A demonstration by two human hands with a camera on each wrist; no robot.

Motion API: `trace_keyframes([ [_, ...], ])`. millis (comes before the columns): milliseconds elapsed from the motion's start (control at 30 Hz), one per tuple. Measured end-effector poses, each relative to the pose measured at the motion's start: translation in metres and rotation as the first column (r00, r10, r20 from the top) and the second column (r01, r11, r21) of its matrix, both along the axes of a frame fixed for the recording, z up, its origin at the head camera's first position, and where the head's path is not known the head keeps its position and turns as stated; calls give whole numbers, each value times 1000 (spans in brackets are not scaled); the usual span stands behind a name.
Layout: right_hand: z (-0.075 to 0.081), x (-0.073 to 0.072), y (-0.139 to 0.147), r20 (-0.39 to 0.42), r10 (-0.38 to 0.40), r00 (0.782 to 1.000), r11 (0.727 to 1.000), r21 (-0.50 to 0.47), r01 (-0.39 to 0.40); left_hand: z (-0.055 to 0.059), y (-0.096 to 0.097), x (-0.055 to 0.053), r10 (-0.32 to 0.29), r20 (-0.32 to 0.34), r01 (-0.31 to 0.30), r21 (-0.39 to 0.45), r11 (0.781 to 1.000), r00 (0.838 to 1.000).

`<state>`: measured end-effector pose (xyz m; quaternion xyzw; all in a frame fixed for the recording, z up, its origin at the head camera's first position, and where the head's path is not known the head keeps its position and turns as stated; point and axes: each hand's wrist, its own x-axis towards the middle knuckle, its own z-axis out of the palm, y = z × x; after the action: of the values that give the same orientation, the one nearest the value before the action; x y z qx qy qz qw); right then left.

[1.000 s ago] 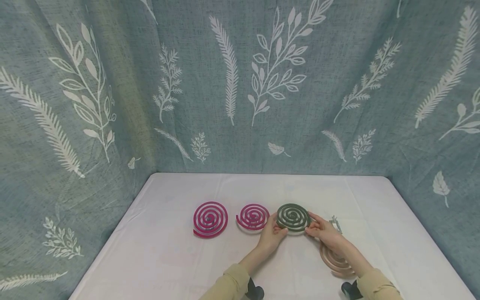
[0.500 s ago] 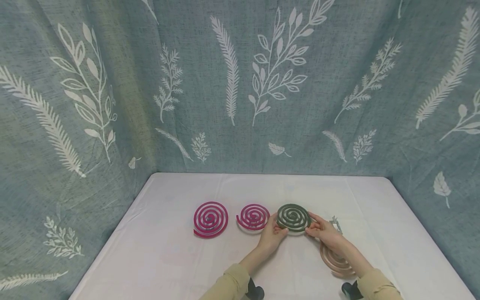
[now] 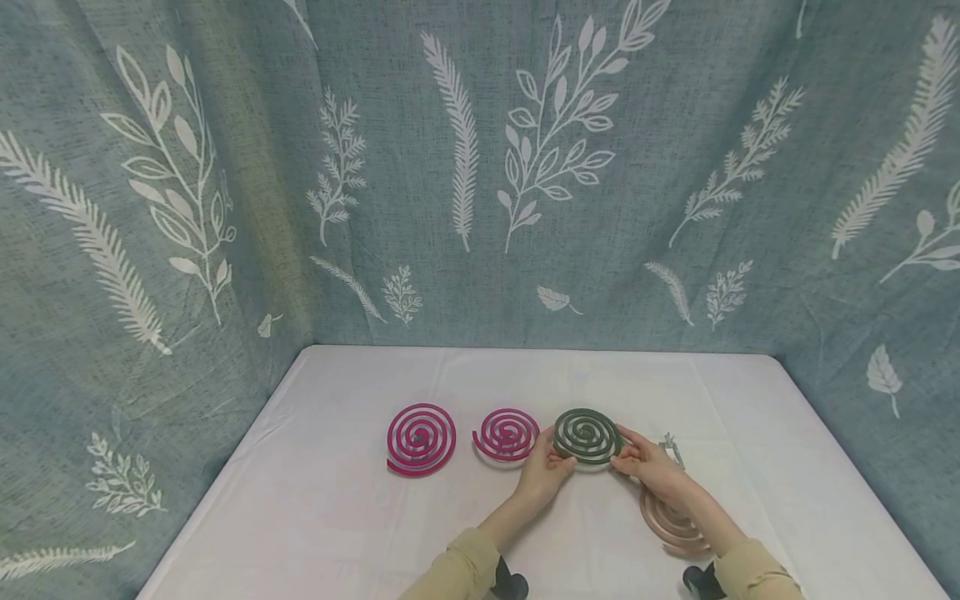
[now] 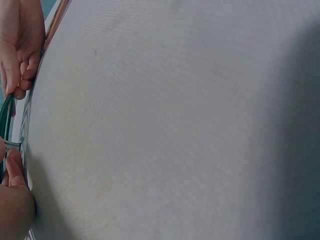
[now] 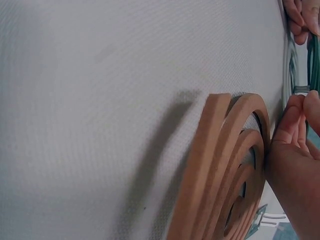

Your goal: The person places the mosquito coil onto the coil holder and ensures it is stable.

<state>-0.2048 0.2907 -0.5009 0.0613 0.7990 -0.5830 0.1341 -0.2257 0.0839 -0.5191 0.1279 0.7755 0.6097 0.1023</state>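
Observation:
A dark green mosquito coil (image 3: 587, 436) is held level between both hands, just above the white table. My left hand (image 3: 543, 473) pinches its left edge with thumb and fingers. My right hand (image 3: 654, 463) pinches the right edge. Seen side-on in the right wrist view, the green coil (image 5: 313, 62) has a small metal piece (image 5: 301, 89) beside it, and pale curved lines show close to the table; what these are is unclear. A brown coil (image 3: 670, 529) lies partly hidden under my right forearm. Past the right hand sits a thin metal coil stand (image 3: 672, 451).
Left of the hands, a magenta coil (image 3: 506, 434) lies right by my left hand, with its outer end lifted. Farther left is another magenta coil (image 3: 421, 440). A patterned curtain (image 3: 480, 292) hangs behind the white table (image 3: 360, 533).

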Motion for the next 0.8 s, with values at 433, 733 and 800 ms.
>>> trace_keyframes([
  [433,1,2,-1,-3,-6,1000,1000,4,6,-1,0,0,-7,-2,7,11,1000,1000],
  [733,2,2,-1,-1,-14,1000,1000,-3,14,0,1,0,-1,6,1,6,1000,1000],
  [800,3,2,-1,0,-17,1000,1000,-1,17,0,1,0,0,3,0,3,1000,1000],
])
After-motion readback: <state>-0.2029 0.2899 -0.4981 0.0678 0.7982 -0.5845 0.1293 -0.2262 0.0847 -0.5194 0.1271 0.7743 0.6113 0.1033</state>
